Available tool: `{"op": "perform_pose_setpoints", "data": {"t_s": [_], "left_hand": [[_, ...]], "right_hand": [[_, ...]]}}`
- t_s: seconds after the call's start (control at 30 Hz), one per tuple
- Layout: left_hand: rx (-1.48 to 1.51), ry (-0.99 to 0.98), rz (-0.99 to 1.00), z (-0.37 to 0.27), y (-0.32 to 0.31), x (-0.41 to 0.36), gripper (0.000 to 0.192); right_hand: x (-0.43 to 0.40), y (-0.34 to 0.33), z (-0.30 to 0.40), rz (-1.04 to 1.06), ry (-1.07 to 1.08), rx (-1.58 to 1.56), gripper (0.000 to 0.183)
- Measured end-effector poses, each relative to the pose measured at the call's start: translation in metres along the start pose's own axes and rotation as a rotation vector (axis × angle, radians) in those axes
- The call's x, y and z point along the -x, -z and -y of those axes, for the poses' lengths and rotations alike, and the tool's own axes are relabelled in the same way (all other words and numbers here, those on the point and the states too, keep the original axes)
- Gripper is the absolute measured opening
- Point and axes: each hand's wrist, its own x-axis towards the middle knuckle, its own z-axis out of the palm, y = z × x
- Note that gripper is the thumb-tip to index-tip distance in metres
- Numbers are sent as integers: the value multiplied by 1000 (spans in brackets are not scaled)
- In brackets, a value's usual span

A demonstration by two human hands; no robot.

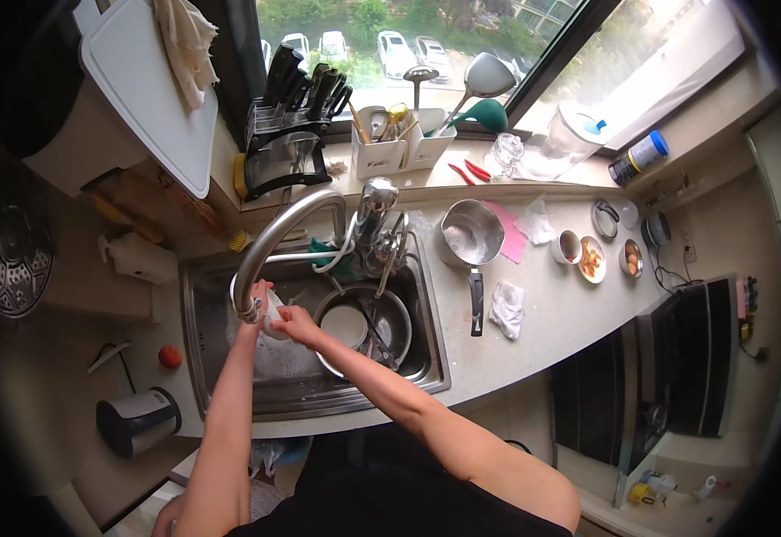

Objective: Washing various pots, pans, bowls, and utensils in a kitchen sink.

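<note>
My right hand (296, 324) grips the edge of a white bowl (273, 315), which is tilted over the left part of the stainless steel sink (276, 391). Behind the bowl, partly hidden by the faucet head, is my left hand (259, 295); its fingers are mostly out of sight, so its hold is unclear. The curved metal faucet (283, 225) arches over both hands. Wet, foamy patches show on the sink floor. Beside my right hand, a metal basin (400, 322) in the sink holds a white bowl (343, 325) and dark-handled utensils (380, 339).
Right of the sink stand a saucepan (472, 235), a crumpled white cloth (508, 309) and small food bowls (592, 260). A knife block (290, 134) and utensil holder (374, 158) line the windowsill. A tomato (170, 356) lies left of the sink, near a soap dispenser (139, 258).
</note>
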Motion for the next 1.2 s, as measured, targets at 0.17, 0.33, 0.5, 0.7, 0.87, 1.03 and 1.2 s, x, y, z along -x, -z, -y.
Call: {"op": "perform_pose_setpoints", "data": {"t_s": [0.17, 0.33, 0.5, 0.7, 0.87, 1.03, 1.2], "left_hand": [[-535, -386, -322, -27, -35, 47, 33], [731, 277, 242, 52, 26, -22, 31], [720, 26, -75, -11, -44, 51, 51], [832, 335, -79, 13, -7, 54, 29], [672, 130, -122, 46, 5, 36, 37], [721, 251, -103, 30, -9, 47, 33], [743, 132, -190, 62, -6, 42, 30]], "right_hand": [[-13, 18, -21, -29, 73, 136, 14], [5, 12, 5, 233, -46, -310, 19], [-2, 15, -10, -189, 180, 635, 18], [34, 27, -20, -195, 561, 809, 29], [88, 111, -105, -813, -275, 959, 46], [88, 141, -135, -970, -837, 585, 45], [83, 120, -135, -980, -886, 466, 41]]}}
